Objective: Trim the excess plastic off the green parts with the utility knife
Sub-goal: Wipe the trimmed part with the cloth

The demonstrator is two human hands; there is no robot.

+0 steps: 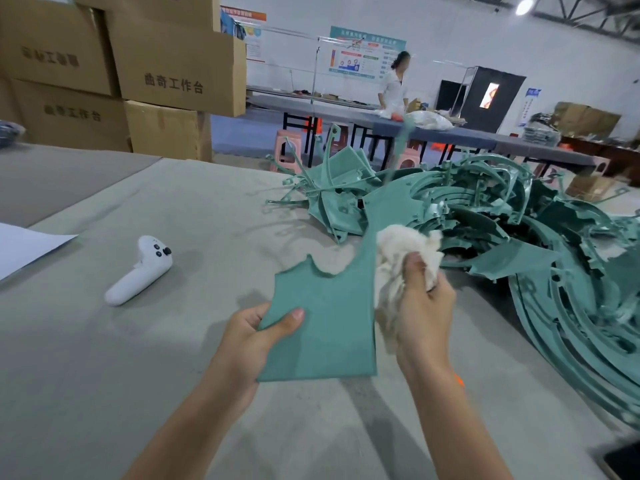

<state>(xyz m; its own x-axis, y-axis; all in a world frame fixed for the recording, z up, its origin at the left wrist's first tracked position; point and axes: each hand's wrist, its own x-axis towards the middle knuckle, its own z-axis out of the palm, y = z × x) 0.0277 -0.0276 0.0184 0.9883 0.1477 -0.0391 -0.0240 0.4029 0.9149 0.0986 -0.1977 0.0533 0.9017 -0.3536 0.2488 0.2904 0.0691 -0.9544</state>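
Note:
My left hand (258, 336) grips the lower left edge of a flat green plastic part (329, 320), thumb on top, holding it above the table. My right hand (424, 303) holds a crumpled white cloth (398, 251) against the part's right edge. A long thin strip rises from the part's top right corner. No utility knife shows in this view. A large heap of green parts (485, 216) lies on the table to the right.
A white handheld controller (142, 270) lies on the grey table (173, 341) to the left, near a white sheet (24, 249). Cardboard boxes (138, 74) are stacked at the back left. A person stands at a far table (450, 133). A dark phone (623, 459) sits at the bottom right.

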